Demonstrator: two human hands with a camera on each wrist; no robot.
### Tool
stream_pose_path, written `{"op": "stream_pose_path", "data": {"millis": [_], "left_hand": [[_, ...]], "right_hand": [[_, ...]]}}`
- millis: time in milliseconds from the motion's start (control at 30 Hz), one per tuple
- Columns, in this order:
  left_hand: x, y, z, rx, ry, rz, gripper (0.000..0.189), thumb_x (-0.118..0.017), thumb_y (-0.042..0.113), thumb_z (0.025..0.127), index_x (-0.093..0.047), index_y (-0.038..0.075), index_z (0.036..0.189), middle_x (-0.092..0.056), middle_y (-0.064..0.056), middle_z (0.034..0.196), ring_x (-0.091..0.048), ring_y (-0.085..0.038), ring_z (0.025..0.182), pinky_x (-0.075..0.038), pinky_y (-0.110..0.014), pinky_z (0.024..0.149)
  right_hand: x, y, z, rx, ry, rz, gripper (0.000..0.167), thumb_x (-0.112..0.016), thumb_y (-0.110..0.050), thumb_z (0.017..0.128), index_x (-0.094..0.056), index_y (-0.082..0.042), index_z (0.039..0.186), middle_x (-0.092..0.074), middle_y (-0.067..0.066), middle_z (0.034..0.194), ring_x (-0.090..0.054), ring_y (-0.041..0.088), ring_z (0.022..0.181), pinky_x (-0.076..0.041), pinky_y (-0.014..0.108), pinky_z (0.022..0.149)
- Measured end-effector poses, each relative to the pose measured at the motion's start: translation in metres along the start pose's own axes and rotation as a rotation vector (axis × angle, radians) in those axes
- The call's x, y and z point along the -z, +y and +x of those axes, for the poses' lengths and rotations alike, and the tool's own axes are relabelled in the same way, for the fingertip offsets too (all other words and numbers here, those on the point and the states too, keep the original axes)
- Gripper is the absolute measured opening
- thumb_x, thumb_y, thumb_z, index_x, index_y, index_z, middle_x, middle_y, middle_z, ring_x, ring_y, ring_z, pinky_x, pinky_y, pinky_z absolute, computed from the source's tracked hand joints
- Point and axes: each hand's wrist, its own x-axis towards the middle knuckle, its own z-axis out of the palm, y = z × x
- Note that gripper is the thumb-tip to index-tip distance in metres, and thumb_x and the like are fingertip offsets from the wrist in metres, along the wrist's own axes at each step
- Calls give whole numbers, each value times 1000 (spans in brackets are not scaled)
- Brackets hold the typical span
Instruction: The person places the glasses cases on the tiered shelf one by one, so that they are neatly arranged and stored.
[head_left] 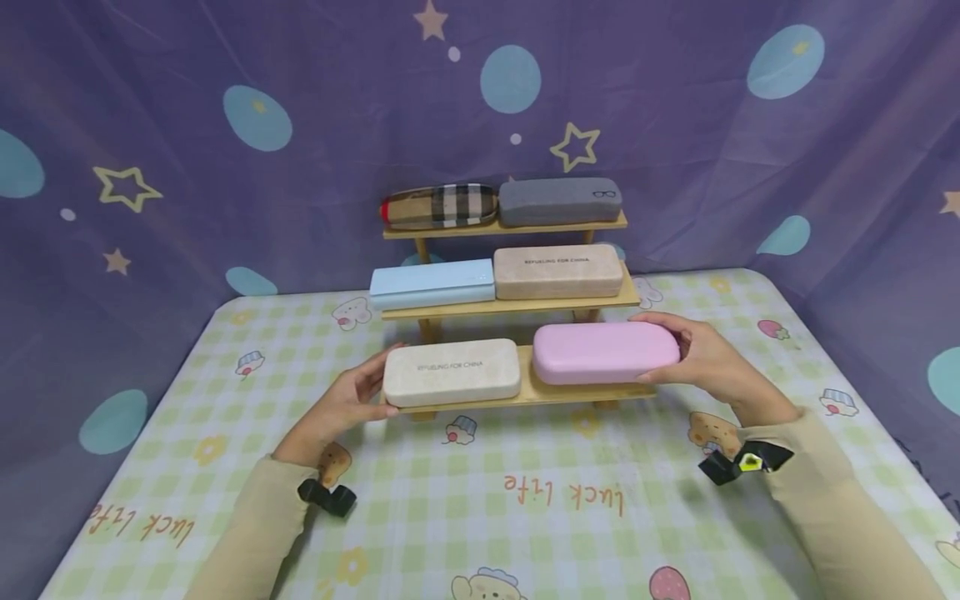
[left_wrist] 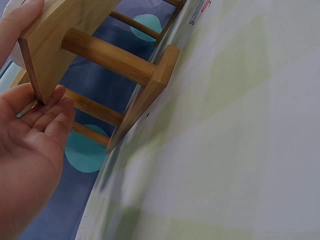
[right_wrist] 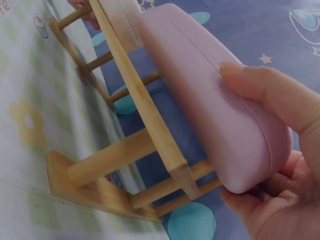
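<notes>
A pink glasses case (head_left: 606, 353) is held by its right end in my right hand (head_left: 701, 358), thumb on the near side and fingers behind. In the right wrist view a gap shows between the case and the bottom board of a wooden three-tier rack (right_wrist: 142, 95). On that board's left part lies a cream glasses case (head_left: 452, 372) with printed lettering. My left hand (head_left: 352, 400) is at its left end. From the left wrist, its thumb and curled fingers (left_wrist: 57, 117) grip the end of the board (left_wrist: 75, 20); whether they also touch the cream case is unclear.
The middle tier carries a light blue case (head_left: 432, 283) and a beige lettered case (head_left: 558, 272). On top lie a plaid case (head_left: 440, 207) and a grey case (head_left: 559, 202). A checked tablecloth (head_left: 420, 542) covers the table; a purple curtain (head_left: 337, 167) hangs behind.
</notes>
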Motion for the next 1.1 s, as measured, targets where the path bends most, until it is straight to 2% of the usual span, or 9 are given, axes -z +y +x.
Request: {"op": "stream_pose_path", "data": {"millis": [200, 433, 800, 1100], "left_hand": [[0, 0, -1, 0, 3, -2, 86, -73, -1, 78, -23, -2, 148, -13, -20, 155, -21, -9, 140, -26, -13, 105], [-1, 1, -1, 7, 5, 6, 87, -74, 0, 78, -22, -1, 148, -15, -18, 155, -21, -10, 140, -27, -13, 105], [0, -1, -1, -2, 1, 5, 87, -74, 0, 77, -22, -3, 148, -16, -17, 155, -25, -4, 137, -27, -13, 105], [0, -1, 0, -3, 4, 1, 88, -75, 2, 77, -22, -3, 148, -15, -19, 155, -24, -6, 138, -27, -13, 105]], "right_hand": [[-6, -2, 4, -42, -14, -22, 73, -84, -4, 67, -50, -1, 131, -54, 6, 123, -53, 10, 102, -45, 16, 82], [-12, -4, 7, -81, -21, -25, 74, -84, -7, 67, -49, -2, 132, -53, 14, 125, -54, 12, 101, -46, 17, 82], [-15, -2, 8, -97, -30, -8, 75, -84, -6, 67, -49, -3, 134, -52, 15, 126, -54, 13, 100, -47, 18, 81], [-17, 3, 8, -106, -33, -5, 77, -85, -7, 67, -48, -5, 134, -53, 15, 125, -54, 14, 101, -47, 19, 82]]}}
